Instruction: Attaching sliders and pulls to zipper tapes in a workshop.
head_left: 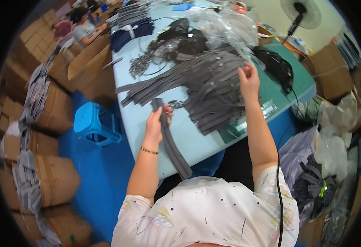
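2 grips [153, 125] [249, 80], 1 elec. fan [299, 8]

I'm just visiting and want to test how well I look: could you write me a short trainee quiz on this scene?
1. True or false: the left hand holds a strip.
2. Multiple choice: what colour is the stool? a) red, b) white, c) blue.
3. Fill in: the bracelet is on the ____ wrist.

Key: 1. True. 2. c) blue. 3. left.
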Demonstrator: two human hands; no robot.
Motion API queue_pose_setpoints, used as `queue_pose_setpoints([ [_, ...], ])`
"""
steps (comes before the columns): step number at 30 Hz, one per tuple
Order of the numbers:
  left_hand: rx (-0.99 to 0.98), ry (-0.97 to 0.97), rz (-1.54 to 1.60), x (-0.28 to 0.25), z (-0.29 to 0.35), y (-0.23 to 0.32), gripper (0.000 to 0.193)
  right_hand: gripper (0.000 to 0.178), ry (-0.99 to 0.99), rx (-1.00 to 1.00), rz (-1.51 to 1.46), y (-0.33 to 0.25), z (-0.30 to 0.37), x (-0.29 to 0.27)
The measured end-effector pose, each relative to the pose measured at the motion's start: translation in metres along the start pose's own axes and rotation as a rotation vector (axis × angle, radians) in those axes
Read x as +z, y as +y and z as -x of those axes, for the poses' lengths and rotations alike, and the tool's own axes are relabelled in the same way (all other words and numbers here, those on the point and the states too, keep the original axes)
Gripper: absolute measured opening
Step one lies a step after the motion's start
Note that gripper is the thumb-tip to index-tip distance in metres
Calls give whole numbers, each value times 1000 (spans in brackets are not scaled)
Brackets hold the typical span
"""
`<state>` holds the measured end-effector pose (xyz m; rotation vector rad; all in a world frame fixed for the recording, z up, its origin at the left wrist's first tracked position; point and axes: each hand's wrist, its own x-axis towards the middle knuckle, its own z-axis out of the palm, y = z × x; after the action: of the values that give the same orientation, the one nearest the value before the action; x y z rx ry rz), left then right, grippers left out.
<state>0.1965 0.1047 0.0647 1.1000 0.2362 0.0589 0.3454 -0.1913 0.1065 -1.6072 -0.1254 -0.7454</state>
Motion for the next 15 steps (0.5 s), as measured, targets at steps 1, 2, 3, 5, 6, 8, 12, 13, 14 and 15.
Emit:
queue_pose_setpoints([
  [1,0,-67,23,2,0,1,29,24,-127,-147,101,-7,15,-1],
  [2,-33,-84,34,4,0,1,28,21,-260,-69,70,-22,35,3],
  [3,-58,-125,64,7,0,1,27,19,-386,9,45,-37,55,10],
  [5,-104,-207,113,9,4,2,23,15,-604,-40,19,-55,82,26],
  [6,-103,-199,112,7,5,1,23,21,-678,-55,10,-54,93,38],
  [8,-125,-277,21,6,8,1,23,27,-789,-51,-54,-64,107,57],
  [12,-154,-252,-40,8,12,0,25,20,-875,80,-99,-61,117,76],
  [13,-130,-222,-62,9,13,2,28,17,-820,102,-105,-60,119,78],
  [14,-119,-209,-63,8,12,1,28,15,-767,125,-111,-57,121,80],
  [15,-100,-201,-21,6,10,-1,30,15,-730,101,-140,-49,123,81],
])
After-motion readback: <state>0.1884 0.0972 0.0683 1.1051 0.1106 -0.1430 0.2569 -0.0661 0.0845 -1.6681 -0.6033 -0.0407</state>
